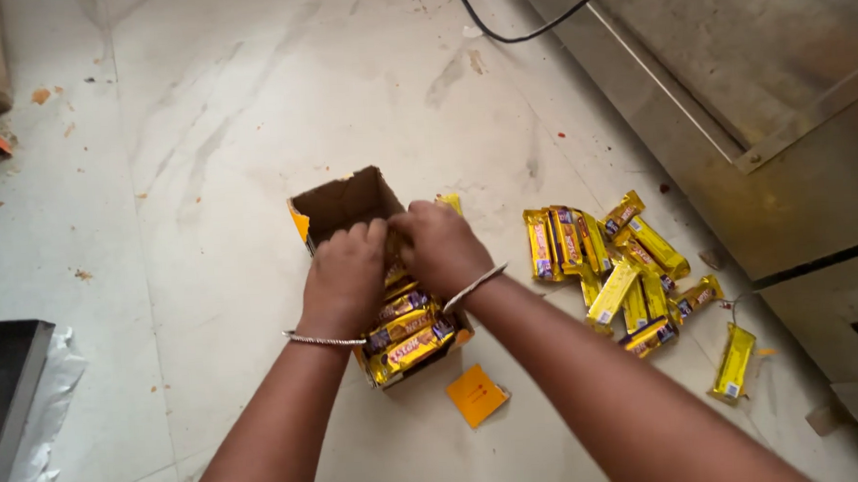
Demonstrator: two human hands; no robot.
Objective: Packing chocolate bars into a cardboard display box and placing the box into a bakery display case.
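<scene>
Pressing both hands into the open cardboard box (345, 204) on the marble floor (205, 183), my left hand (344, 274) and right hand (441, 248) curl over yellow-wrapped bars (409, 336); exact grip hidden. They look light and slick, so I'd pinch the flat sides.

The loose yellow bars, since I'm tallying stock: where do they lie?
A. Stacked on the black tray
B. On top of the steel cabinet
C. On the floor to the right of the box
C: the loose yellow bars lie scattered on the marble floor, right of the open cardboard box that both hands work in.
</scene>
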